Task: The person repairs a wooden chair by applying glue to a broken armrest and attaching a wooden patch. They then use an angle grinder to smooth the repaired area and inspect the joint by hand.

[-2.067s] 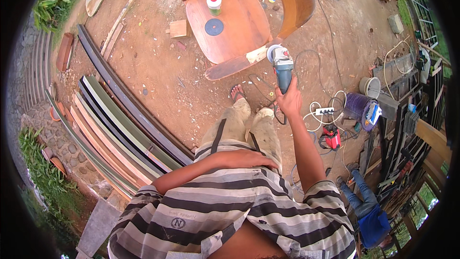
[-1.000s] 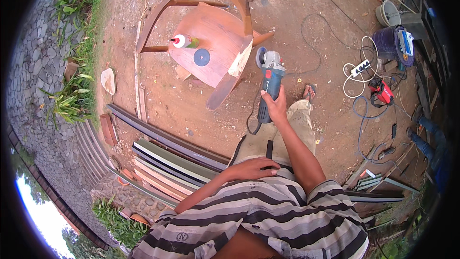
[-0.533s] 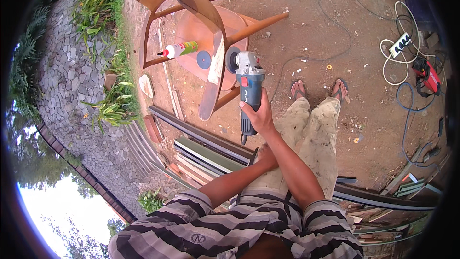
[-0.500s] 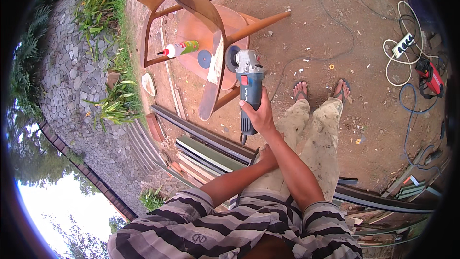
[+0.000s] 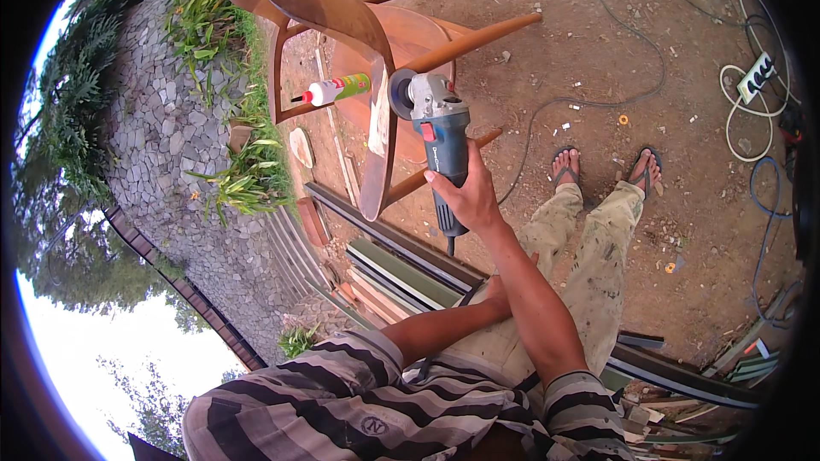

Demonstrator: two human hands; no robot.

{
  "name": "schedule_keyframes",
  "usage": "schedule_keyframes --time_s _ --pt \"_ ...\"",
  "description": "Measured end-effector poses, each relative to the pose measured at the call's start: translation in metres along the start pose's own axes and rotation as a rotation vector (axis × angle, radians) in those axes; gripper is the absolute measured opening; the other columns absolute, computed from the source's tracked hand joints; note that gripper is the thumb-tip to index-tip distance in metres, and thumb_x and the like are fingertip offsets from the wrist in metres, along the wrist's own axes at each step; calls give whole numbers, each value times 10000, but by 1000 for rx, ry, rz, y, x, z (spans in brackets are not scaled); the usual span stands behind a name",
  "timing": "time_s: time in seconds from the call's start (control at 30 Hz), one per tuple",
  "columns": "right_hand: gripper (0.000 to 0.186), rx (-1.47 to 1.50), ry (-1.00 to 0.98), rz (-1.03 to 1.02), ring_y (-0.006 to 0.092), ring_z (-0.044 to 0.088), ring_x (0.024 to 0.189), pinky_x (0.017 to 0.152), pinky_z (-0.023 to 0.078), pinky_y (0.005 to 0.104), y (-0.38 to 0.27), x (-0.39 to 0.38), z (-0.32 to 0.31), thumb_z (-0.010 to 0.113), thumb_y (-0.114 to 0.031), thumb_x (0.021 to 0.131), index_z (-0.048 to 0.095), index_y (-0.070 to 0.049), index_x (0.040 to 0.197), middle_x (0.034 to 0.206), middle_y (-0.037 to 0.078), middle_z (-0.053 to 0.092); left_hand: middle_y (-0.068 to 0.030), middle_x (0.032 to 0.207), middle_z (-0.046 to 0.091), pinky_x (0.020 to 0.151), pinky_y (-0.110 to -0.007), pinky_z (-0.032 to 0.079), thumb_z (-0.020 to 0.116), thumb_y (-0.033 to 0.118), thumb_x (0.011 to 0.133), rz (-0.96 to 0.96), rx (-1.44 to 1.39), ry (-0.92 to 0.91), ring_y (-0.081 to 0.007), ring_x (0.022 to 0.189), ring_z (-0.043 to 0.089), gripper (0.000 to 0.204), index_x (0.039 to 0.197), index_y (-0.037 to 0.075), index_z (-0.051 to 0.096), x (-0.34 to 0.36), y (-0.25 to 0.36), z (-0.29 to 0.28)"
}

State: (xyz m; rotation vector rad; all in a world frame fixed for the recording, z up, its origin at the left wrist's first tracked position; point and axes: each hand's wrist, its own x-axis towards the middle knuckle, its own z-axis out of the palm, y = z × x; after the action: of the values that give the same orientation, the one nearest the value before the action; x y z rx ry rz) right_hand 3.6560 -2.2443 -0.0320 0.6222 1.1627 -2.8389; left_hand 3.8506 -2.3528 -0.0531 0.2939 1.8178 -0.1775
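My right hand [image 5: 475, 192] is wrapped around the dark blue body of an angle grinder [image 5: 442, 132]. The grinder's round disc [image 5: 400, 94] is at the edge of a brown wooden chair's curved backrest [image 5: 346, 17], beside a pale bare patch [image 5: 381, 119]; I cannot tell whether they touch. The chair lies tipped on the ground. A white and green bottle [image 5: 337, 90] with a red cap lies behind the backrest. My left hand [image 5: 498, 294] is by my thigh, beneath the right forearm, which hides most of its fingers.
Long boards and dark metal profiles [image 5: 406, 277] lie beside my legs. The grinder's cord and a dark cable [image 5: 589, 102] run over the dirt ground. A white power strip [image 5: 756, 78] lies at the right. Plants and a stone wall [image 5: 162, 111] stand at the left.
The grinder has tilted, and its disc has come over the backrest's edge. The whole scene has shifted right in the view. A blue disc seen behind the backrest is now hidden.
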Motion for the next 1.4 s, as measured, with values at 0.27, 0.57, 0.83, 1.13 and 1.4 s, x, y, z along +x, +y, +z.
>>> schedule_keyframes --time_s 0.27,0.57,0.83,1.13,1.4 --pt "512 -78 -13 8 200 647 824 761 523 360 -12 23 -3 767 -247 848 482 -34 1216 931 115 647 -262 1475 468 979 -462 493 594 573 860 -20 174 89 -363 1241 585 1009 1628 195 61 5 -8 14" --pt "529 -57 -9 -25 196 638 796 737 526 358 -14 22 7 771 -254 846 478 -30 1226 932 110 635 -255 1531 405 1076 -510 403 596 574 859 -18 173 166 -432 1353 469 990 1628 239 71 -4 3 -9" --pt "542 -113 -11 0 212 660 829 757 531 354 -2 -6 -2 777 -257 840 485 -32 1238 973 127 658 -243 1506 445 1035 -492 445 614 542 851 4 272 202 -460 1300 510 999 1624 209 77 -6 4 -14" --pt "540 -136 -19 2 238 662 818 754 528 375 -18 28 -2 765 -267 843 479 -37 1240 936 127 650 -262 1413 524 964 -539 477 607 525 868 2 54 105 -414 1171 615 924 1606 183 169 2 -2 -9" --pt "550 -138 1 -24 255 661 847 785 523 394 -23 27 4 767 -261 836 481 -25 1242 970 143 649 -247 1414 528 973 -512 470 632 541 842 90 116 303 -404 1213 581 950 1604 194 184 3 -2 1"
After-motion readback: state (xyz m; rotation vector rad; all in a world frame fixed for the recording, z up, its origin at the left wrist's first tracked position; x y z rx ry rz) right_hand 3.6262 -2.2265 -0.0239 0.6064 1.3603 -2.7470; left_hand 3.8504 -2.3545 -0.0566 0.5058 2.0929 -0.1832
